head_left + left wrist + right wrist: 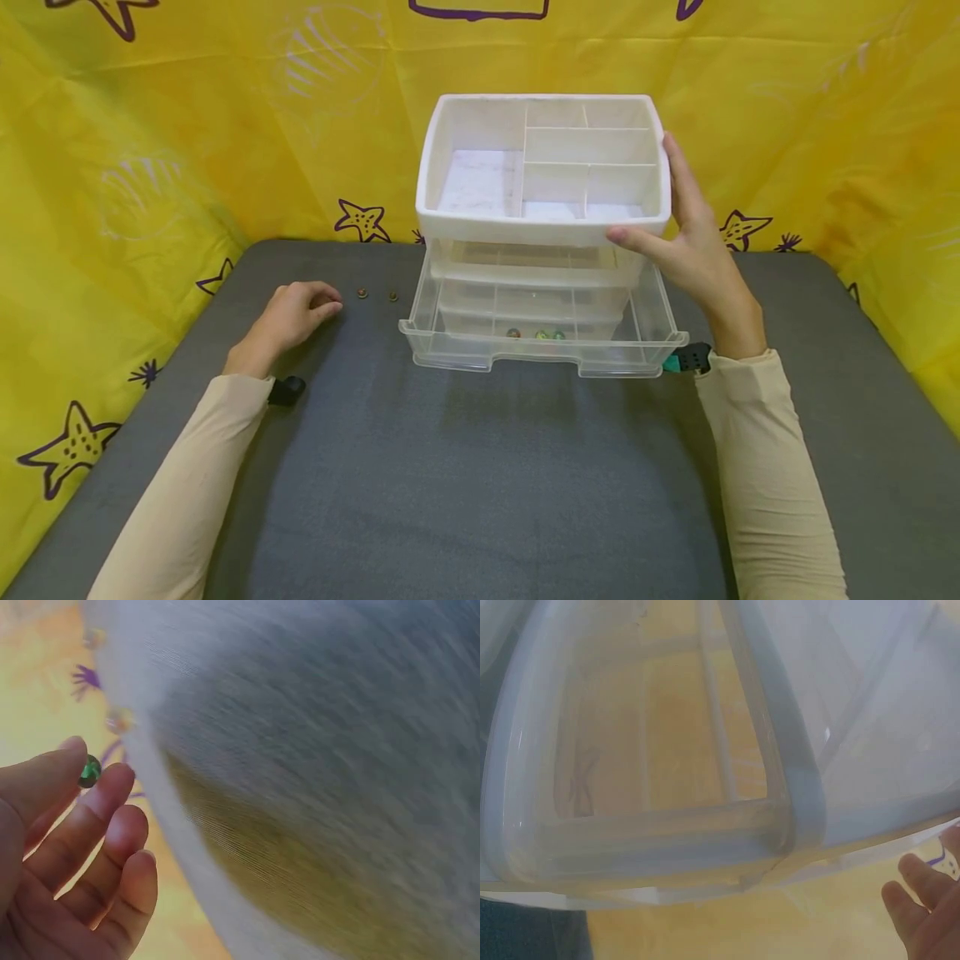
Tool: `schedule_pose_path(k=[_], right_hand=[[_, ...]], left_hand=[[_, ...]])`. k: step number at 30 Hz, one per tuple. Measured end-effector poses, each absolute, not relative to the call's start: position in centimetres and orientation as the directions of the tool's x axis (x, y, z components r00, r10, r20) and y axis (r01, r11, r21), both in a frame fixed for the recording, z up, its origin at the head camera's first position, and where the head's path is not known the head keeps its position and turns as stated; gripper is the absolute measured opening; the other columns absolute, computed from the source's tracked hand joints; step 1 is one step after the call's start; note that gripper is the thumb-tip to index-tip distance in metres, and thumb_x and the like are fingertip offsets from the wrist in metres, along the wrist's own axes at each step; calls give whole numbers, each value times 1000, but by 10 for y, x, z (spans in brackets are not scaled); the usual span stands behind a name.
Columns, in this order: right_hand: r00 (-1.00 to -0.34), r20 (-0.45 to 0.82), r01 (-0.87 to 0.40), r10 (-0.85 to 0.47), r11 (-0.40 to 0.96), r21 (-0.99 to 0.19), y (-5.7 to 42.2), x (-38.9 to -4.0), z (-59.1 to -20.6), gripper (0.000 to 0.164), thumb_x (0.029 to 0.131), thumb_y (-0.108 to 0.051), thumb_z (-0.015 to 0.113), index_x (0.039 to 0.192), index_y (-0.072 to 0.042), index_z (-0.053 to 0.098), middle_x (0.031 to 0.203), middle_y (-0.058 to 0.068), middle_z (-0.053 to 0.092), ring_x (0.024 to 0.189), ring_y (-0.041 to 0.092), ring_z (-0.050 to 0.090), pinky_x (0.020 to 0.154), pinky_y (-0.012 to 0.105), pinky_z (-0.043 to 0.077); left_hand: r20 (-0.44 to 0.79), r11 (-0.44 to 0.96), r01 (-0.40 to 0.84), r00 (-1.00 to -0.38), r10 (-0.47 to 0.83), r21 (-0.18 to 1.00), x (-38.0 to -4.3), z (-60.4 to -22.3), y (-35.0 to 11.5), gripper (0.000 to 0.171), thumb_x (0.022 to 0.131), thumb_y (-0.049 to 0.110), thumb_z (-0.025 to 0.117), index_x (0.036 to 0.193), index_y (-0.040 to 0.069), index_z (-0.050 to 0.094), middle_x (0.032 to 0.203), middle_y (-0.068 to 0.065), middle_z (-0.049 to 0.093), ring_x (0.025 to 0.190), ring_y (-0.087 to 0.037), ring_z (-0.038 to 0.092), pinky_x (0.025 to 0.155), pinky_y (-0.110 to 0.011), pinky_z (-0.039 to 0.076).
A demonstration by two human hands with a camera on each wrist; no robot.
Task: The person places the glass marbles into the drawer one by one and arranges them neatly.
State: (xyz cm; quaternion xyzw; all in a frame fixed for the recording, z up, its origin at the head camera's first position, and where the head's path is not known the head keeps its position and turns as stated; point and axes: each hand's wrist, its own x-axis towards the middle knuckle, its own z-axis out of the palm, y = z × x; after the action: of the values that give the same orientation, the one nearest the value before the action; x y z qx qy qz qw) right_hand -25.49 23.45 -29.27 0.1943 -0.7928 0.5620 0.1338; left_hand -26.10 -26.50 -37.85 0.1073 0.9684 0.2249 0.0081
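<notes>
Between thumb and index finger, my left hand (288,321) pinches a small green marble (89,772), seen in the left wrist view. Two more marbles lie just right of that hand on the table, a nearer marble (362,293) and a farther marble (393,297). My right hand (693,242) grips the right front corner of a white plastic drawer organizer (495,231), thumb on the front rim and fingers along the side. Its clear bottom drawer (450,350) is pulled out, with several marbles (542,334) inside.
The organizer's top tray has several open compartments (585,150). A grey cloth (480,475) covers the table. Behind and at both sides hangs a yellow curtain (225,100) with starfish drawings. The pulled-out drawer juts toward the front.
</notes>
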Motion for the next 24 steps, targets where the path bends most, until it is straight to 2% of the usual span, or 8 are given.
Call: schedule_pose_path(k=[5,8,12,19,24], right_hand=[[-895,420,-447,-153,296,-844,234,-254,-293,105,82,-6,79,159,-32,13,159,1,32,117,20,44,88,17,48],[-896,418,-445,-152,297,-845,234,-254,-293,105,82,-7,79,159,-33,13,158,1,32,118,20,44,88,18,48],[-892,426,-453,-153,299,-840,235,-254,-293,105,81,-6,79,158,-34,14,157,1,34,117,20,45,88,17,48],[-891,429,-455,-151,302,-838,234,-253,-293,105,81,-6,79,159,-34,14,157,2,33,117,20,45,87,17,49],[-892,428,-452,-146,294,-842,234,-253,-292,104,81,-6,79,158,-34,15,155,2,35,115,20,46,87,16,49]], left_hand=[[129,840,243,-970,206,486,-256,-365,-250,22,96,13,64,113,-1,69,102,-20,73,90,-32,67,82,-44,53],[190,826,270,-961,201,495,-253,-357,-238,19,94,13,67,109,1,70,98,-17,73,85,-28,67,75,-31,52],[289,807,316,-939,188,500,-246,-344,-223,15,91,11,72,104,4,72,90,-12,74,76,-19,64,66,-18,45],[458,768,440,-862,217,465,-230,-319,-201,16,90,14,74,103,5,73,84,-10,74,64,-3,55,60,-12,42],[537,732,510,-811,234,452,-218,-301,-186,17,86,11,77,101,4,74,84,-9,75,62,5,53,60,-8,42]])
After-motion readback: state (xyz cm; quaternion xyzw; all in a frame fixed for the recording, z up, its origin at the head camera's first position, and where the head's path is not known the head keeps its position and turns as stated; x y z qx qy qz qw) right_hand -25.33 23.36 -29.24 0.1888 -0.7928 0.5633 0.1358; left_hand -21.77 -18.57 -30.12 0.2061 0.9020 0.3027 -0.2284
